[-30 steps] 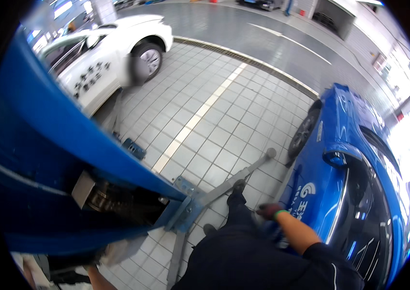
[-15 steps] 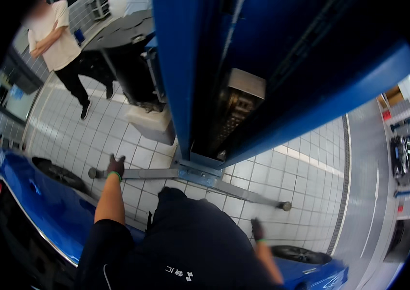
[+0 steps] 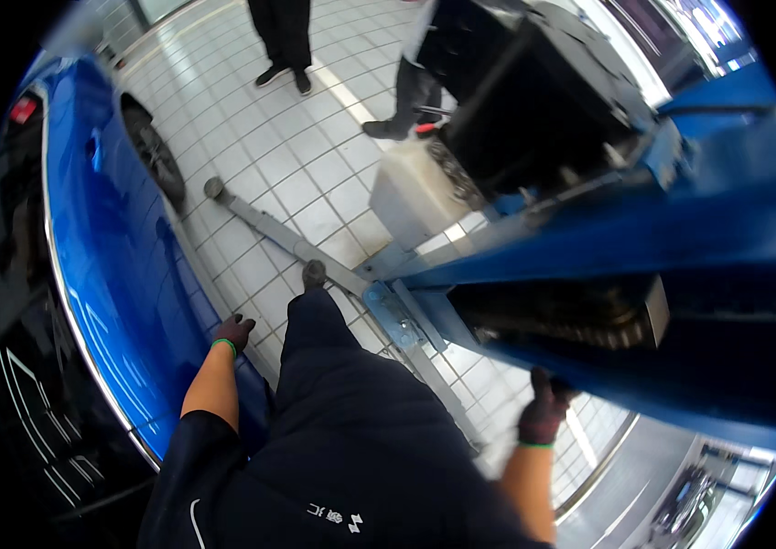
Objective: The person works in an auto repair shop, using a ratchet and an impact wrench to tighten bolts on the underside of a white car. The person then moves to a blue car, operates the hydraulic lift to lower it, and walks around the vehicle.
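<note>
My left hand (image 3: 234, 331), in a dark glove with a green cuff, hangs beside the door of a blue car (image 3: 118, 302). Its fingers are loosely apart and hold nothing. A matching glove covers my right hand (image 3: 544, 409), raised to the lower edge of a blue lift post (image 3: 498, 352). Thumb and fingers are spread at that edge; some fingertips are hidden, and I cannot tell how firmly they touch. One dark shoe (image 3: 314, 273) of mine stands on the tiles next to the grey lift arm (image 3: 269, 224).
The lift's base plate (image 3: 394, 316) is bolted to the tiled floor (image 3: 315, 197). A pale block-shaped container (image 3: 415, 192) sits beneath a black housing (image 3: 553, 101) on the post. Two people's legs show ahead, one in black trousers (image 3: 280, 32), the other near the housing (image 3: 414, 91).
My view has turned left, and the post now lies across the right side. My right hand has come up to the post's edge. A second person's legs have come into view.
</note>
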{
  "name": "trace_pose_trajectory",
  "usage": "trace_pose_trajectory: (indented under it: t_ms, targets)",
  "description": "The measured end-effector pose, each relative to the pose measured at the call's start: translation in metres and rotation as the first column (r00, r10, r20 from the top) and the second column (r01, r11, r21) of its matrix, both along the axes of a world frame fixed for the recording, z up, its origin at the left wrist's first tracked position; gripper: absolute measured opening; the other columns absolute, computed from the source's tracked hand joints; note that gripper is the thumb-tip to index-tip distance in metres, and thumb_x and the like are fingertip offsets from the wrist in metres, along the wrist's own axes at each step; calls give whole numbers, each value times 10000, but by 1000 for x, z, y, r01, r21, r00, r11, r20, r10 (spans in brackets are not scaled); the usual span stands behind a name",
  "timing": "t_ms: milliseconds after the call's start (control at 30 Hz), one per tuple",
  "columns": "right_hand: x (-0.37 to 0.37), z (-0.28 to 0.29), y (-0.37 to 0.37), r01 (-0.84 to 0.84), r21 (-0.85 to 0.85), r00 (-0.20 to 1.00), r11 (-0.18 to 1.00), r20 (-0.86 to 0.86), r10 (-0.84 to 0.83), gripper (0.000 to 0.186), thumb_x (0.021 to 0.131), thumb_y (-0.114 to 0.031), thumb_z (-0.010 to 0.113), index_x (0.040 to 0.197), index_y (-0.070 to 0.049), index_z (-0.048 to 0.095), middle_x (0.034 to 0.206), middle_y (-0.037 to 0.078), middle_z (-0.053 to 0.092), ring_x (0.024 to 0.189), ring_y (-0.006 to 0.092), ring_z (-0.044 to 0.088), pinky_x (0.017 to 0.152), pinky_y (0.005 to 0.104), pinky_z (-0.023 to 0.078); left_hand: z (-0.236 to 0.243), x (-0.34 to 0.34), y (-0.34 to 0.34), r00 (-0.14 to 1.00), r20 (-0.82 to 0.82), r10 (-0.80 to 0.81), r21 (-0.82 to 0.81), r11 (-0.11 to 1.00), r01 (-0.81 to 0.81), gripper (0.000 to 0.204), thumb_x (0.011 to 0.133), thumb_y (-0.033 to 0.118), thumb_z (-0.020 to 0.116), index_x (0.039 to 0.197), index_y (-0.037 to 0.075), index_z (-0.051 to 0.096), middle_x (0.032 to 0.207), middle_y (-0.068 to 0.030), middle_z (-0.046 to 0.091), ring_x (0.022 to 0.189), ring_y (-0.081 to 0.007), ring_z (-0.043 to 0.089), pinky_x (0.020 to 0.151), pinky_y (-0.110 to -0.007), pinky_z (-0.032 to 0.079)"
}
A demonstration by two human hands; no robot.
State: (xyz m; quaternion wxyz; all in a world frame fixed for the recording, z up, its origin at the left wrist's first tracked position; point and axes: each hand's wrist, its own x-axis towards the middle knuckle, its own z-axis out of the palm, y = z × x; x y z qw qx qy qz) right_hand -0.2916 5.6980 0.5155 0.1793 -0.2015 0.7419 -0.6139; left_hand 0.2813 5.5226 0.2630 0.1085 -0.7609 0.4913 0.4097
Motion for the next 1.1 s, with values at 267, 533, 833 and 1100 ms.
trace_pose_trajectory:
  t_ms: [267, 533, 833, 1100]
  targets:
    - [7, 4, -25, -12, -1, 1000, 1000, 15, 12, 729, 854, -87, 765, 1480, -51, 394, 1395, 139, 544, 1247, 276, 521, 1135, 409, 400, 13, 16, 55, 994, -12, 106, 169, 980, -103, 627, 976, 447, 575, 1438, 24, 563, 1535, -227, 492, 1388, -407, 496, 1166, -441, 383]
    - [20, 3, -22, 23, -65, 1000, 998, -19, -24, 842, 838, -38, 757, 1546, -68, 303, 1502, 154, 470, 1309, 305, 488, 1176, 458, 346, 50, 21, 57, 983, -143, 117, -61, 990, -127, 742, 938, 477, 587, 1491, -8, 490, 1485, -251, 540, 1386, -383, 515, 1162, -416, 396]
    - [19, -15, -12, 55, -129, 996, 990, 83, -44, 854, 846, -41, 783, 1542, -75, 289, 1458, 131, 504, 1281, 272, 505, 1151, 441, 383, 35, 34, 123, 985, -127, 119, -39, 991, -124, 663, 964, 438, 580, 1440, -22, 543, 1455, -259, 562, 1368, -391, 526, 1145, -429, 404]
    - [-19, 23, 18, -225, 434, 974, 872, 95, 204, 977, 855, -468, 807, 1601, -142, 265, 1186, 231, 716, 1091, 388, 704, 993, 450, 527, -86, 26, 49, 166, -13, -986, 150, 162, 975, 461, 893, 199, 559, 1338, 104, 635, 1401, -184, 613, 1298, -384, 569, 1112, -472, 444]
